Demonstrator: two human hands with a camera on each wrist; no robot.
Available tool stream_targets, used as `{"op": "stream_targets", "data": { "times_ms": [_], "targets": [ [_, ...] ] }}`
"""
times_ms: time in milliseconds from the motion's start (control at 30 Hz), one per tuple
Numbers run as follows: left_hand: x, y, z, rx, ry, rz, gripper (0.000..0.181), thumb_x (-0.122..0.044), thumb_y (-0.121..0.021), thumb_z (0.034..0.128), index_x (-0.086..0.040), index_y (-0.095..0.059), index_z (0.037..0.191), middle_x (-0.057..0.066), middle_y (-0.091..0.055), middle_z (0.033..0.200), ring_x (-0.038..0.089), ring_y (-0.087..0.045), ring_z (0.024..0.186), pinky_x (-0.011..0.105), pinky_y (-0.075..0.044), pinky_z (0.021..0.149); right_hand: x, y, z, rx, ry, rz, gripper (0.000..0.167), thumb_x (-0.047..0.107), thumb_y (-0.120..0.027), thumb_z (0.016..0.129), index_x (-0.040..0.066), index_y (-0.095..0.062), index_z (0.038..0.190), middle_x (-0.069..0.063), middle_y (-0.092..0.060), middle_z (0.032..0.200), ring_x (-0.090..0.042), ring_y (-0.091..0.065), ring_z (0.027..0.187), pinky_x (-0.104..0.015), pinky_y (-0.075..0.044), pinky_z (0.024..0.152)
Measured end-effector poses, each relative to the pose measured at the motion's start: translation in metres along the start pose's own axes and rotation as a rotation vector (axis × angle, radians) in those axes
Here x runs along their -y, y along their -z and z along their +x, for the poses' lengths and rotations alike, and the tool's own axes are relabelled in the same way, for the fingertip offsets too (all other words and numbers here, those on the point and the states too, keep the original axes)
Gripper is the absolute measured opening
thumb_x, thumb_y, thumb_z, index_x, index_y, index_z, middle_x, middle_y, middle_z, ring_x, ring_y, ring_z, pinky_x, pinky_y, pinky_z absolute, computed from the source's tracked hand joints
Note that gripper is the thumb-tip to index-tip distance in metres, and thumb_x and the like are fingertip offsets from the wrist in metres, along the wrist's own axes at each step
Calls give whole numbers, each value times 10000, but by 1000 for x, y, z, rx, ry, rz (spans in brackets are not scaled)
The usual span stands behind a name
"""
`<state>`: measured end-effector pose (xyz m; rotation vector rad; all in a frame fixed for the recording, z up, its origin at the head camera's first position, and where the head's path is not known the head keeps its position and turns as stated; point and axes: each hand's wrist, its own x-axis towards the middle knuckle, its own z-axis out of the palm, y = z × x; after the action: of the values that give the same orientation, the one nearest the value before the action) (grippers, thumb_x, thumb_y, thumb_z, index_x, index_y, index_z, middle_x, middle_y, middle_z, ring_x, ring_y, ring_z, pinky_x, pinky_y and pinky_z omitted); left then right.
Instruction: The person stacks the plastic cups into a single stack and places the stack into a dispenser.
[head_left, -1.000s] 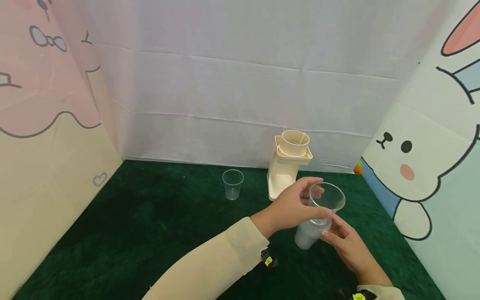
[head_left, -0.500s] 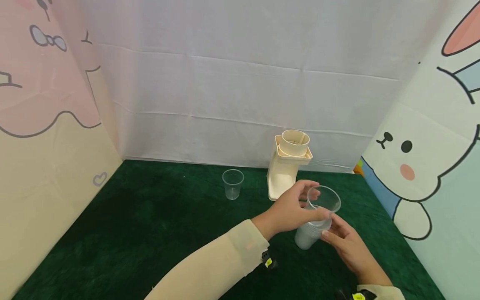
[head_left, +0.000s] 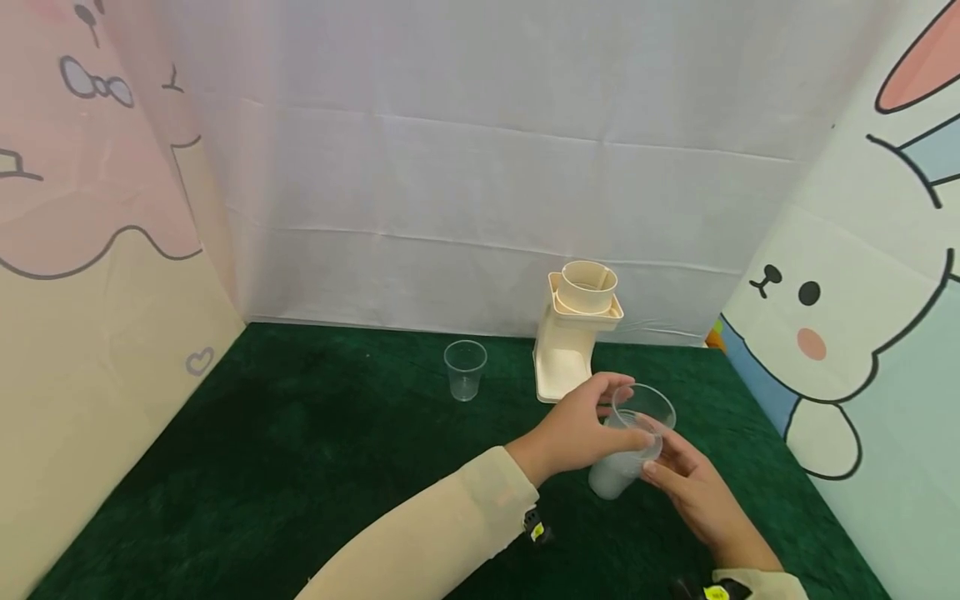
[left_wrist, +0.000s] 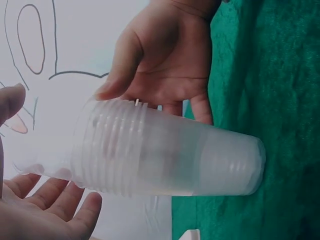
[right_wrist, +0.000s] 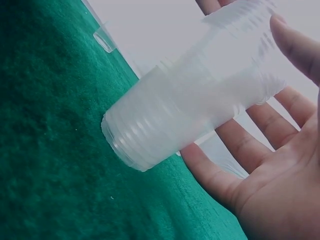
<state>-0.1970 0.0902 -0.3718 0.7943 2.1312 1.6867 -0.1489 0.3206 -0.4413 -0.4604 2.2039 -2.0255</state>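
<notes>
Cup [head_left: 649, 407] lowered into stack [head_left: 615, 477], L grip [head_left: 583, 427] pinching it, R grip [head_left: 697, 490] holding stack

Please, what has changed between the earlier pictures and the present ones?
The left hand moved the top cup downward and slightly left in the head view, toward the stack of cups. Nothing was visibly taken or let go. The right hand, the single cup and the cream stand stayed as they were.

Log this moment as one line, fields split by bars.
left hand grip: holds top cup | right hand grip: holds cup stack | separate cup: upright on green cloth | cream stand: standing
</notes>
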Motion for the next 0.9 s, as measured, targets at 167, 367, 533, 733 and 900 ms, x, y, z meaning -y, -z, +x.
{"op": "stream_targets", "data": {
  "times_ms": [167, 367, 533, 733, 900],
  "targets": [
    [5, -3, 0, -12, -14, 13, 703, -391, -790, 918, -244, -466, 1524, -116, -497, 1497, 54, -471, 1350, 304, -414, 1116, -1, 0, -1, 7, 18, 3, 549, 38, -455, 1094, 42, -278, 1614, 182, -473, 1477, -9, -539, 1278, -256, -521, 966],
    [11, -5, -1, -14, 18, 24, 691, -389, -793, 913, -265, -481, 1517, -128, -498, 1490, 86, -499, 1315, 329, -461, 1058, -1, -1, 0, -14, -1, -10, 549, 55, -475, 1093, 52, -288, 1610, 167, -452, 1480, -5, -534, 1271, -247, -517, 961],
    [18, -6, -2, -7, 40, 36, 701, -401, -798, 908, -256, -484, 1517, -145, -494, 1485, 88, -510, 1305, 331, -489, 1020, -1, -3, -1, -26, -9, -20, 550, 54, -495, 1085, 51, -305, 1601, 156, -456, 1474, -12, -533, 1265, -238, -510, 957],
    [25, -7, -5, 9, 54, 44, 717, -435, -797, 901, -264, -479, 1521, -136, -519, 1451, 64, -522, 1272, 332, -513, 984, -2, -2, -1, -26, 12, -26, 537, 38, -488, 1085, 19, -305, 1589, 133, -501, 1452, -25, -532, 1268, -221, -494, 968],
    [30, -9, -6, 8, 56, 43, 723, -423, -809, 895, -250, -483, 1517, -149, -542, 1396, 41, -533, 1228, 315, -519, 959, -2, -2, -1, -20, 37, -33, 533, 29, -482, 1084, 3, -304, 1586, 122, -519, 1440, -41, -548, 1255, -214, -489, 970]
  ]
}}
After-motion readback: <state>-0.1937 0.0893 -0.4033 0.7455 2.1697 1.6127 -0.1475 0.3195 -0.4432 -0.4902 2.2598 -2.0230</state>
